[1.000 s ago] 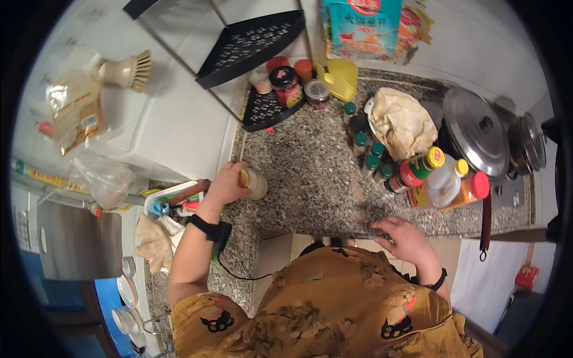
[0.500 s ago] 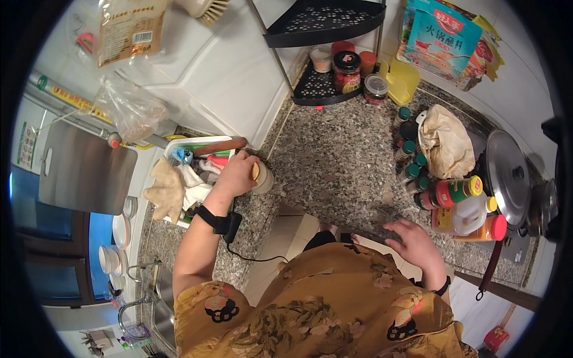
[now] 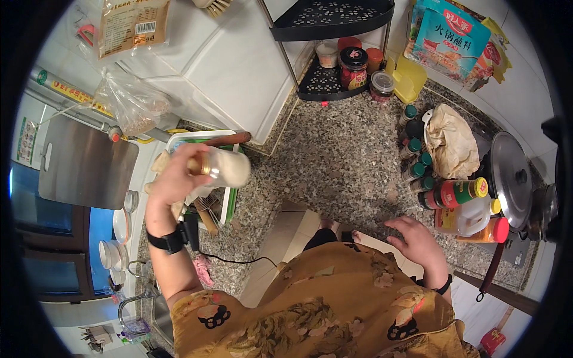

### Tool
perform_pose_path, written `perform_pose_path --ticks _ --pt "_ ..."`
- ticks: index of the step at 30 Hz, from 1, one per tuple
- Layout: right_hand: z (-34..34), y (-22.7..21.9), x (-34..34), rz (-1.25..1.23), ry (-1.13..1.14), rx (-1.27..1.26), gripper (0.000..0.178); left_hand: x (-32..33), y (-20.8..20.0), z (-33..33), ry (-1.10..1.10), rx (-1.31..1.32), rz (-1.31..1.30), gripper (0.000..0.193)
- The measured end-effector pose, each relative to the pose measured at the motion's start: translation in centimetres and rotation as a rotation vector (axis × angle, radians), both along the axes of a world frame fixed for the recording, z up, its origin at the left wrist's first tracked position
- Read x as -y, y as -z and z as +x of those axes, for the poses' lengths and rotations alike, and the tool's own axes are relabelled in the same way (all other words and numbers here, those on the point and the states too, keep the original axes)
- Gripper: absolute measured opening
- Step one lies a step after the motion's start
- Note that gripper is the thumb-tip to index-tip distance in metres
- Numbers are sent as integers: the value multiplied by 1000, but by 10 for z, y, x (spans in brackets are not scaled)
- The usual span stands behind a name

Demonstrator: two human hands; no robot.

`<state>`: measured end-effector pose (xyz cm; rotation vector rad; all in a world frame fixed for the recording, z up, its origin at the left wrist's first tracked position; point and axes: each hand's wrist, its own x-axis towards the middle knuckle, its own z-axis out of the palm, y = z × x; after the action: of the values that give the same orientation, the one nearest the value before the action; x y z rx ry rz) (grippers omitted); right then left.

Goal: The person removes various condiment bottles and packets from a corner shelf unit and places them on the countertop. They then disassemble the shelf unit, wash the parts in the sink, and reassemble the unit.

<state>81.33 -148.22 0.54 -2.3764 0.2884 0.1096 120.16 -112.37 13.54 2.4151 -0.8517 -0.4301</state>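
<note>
My left hand (image 3: 174,179) grips a clear glass jar (image 3: 233,168) with a gold lid and pale contents. The fingers close around its lid end, and the jar is tilted on its side in the air, slightly blurred. Below it sits a white and green tray (image 3: 231,206) holding cloths and utensils, among them a wooden handle (image 3: 205,216); my hand hides part of it. A brown wooden rod (image 3: 230,139) lies across the tray's far edge. By the counter's near edge at the right, my right hand (image 3: 416,240) is open, fingers apart, holding nothing.
Green-capped spice bottles (image 3: 412,149), a sauce bottle (image 3: 459,192) and a lidded pan (image 3: 510,173) stand at the right. A black corner shelf (image 3: 328,86) with jars is at the back. A pink cloth (image 3: 203,271) lies near the sink at the left.
My left hand has lifted the jar off the counter beside the tray and moved it left, tipping it sideways. My right hand has stayed nearly still.
</note>
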Motion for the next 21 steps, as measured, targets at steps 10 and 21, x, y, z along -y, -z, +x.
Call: perform_pose_path --ticks 10,21 --pt "0 -5 -1 4 -2 13 31 -38 45 78 -109 296 223 78" --pt "15 -15 14 -30 66 169 32 218 -21 -32 565 401 -130 53"
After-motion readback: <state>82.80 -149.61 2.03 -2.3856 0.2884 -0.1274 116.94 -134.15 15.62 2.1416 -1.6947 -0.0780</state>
